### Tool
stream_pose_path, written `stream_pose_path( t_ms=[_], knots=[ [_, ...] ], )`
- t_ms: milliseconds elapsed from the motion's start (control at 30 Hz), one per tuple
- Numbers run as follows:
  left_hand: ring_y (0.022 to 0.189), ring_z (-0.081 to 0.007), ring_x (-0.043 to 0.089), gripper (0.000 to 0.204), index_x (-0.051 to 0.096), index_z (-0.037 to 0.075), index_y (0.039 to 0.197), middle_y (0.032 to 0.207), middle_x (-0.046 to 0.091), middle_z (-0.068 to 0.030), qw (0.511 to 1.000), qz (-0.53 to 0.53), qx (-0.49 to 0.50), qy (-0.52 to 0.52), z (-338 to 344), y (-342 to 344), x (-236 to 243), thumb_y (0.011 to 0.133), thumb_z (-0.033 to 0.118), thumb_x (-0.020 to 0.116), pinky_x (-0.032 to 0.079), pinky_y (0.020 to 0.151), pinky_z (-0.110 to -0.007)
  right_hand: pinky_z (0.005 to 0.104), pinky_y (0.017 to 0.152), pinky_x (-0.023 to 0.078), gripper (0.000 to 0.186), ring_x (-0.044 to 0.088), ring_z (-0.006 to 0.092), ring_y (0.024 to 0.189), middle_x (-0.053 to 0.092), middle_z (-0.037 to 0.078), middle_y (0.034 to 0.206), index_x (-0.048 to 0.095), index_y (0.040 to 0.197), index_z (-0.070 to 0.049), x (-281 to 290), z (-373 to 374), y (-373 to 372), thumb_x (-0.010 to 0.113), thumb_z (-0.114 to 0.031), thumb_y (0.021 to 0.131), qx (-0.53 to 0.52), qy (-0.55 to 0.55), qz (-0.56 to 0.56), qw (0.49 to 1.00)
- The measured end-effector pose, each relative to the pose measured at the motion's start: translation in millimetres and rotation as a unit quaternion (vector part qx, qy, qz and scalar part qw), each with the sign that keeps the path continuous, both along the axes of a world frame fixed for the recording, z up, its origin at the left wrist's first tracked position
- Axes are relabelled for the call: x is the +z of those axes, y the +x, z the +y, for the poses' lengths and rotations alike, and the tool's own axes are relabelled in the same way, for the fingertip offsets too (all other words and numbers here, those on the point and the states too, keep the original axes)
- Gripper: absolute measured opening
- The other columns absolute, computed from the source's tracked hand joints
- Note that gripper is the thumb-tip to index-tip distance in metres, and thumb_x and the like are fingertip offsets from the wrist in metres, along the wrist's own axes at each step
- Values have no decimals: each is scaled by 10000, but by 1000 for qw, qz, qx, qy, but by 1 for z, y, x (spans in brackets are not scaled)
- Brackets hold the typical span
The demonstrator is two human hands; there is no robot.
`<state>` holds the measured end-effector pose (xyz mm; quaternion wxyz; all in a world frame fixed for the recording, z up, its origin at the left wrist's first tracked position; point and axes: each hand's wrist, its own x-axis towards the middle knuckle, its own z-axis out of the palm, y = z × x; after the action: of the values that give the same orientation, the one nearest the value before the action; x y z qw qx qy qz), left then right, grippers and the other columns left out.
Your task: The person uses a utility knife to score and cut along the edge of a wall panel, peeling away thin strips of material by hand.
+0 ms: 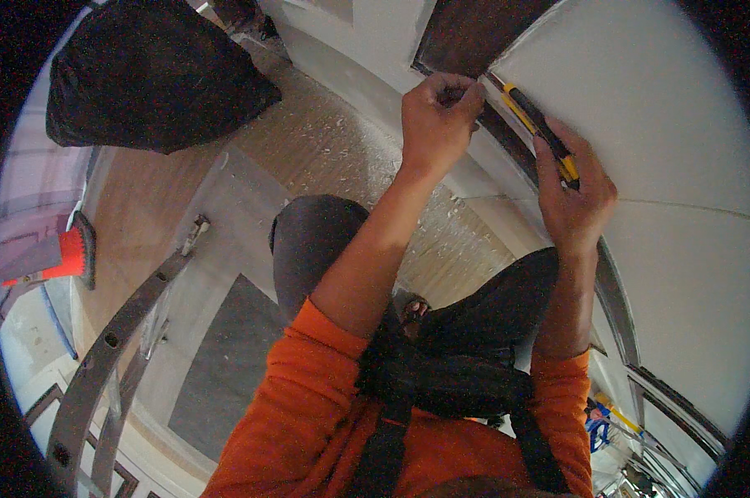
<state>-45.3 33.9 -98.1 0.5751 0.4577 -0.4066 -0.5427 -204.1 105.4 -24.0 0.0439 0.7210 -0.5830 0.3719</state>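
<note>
Bag [155, 83], cone [72, 253] left of knife [541, 131]

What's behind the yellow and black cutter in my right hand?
Behind the cutter, a white panel and dark strip show around it; what the cutter and right hand cover is hidden.

Both bare forearms reach forward past the right knee [534, 275]. The left arm [373, 256] slants in from the far side, bringing the left hand [441, 120] ahead of that knee and to its left, fingers curled, thumb close to the forefinger; from here I can't tell whether their tips meet. The right arm [569, 300] runs just outside the knee, wrist nearly straight, and the right hand [582, 191] is closed in a grip beyond it.
</note>
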Motion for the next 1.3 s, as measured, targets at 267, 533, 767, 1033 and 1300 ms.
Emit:
stream_pose_path(
  t_ms=[267,533,767,1033,1300],
  knots=[
    [585,-120,634,186,722,-57,923,730,701,-76,997,74,32,-5,-3,-4,-3,911,128,728,518,534,-269,353,868,574,278,741,221,1000,762,123,1082,746,1143,-82,5,-3,1,788,-73,869,14,13,15,1000],
    [605,-125,640,202,737,-52,915,744,708,-83,996,89,15,-8,-6,-6,-3,911,150,733,518,550,-264,351,887,569,284,734,237,1031,752,130,1119,742,1167,-91,8,-8,-5,753,-45,887,45,14,41,998],
    [670,-150,666,194,736,-44,927,799,722,-92,994,101,2,-29,-5,-4,-7,920,148,714,545,593,-286,345,903,561,293,725,229,1054,748,116,1138,735,1189,-91,21,-10,-4,734,-38,901,63,49,70,994],
    [785,-200,736,232,729,-36,1027,898,749,-120,998,63,-17,-8,-7,-2,-7,954,183,705,619,656,-318,335,930,548,276,710,208,1076,747,103,1148,731,1204,-80,33,-9,-4,712,-54,930,70,62,79,992],
    [616,-135,654,209,724,-58,888,740,715,-93,992,122,5,-13,-7,-4,-4,884,150,741,528,552,-272,340,939,548,271,707,194,1081,748,94,1159,740,1194,-83,33,-3,-5,719,-55,925,39,53,52,996]
  ],
)
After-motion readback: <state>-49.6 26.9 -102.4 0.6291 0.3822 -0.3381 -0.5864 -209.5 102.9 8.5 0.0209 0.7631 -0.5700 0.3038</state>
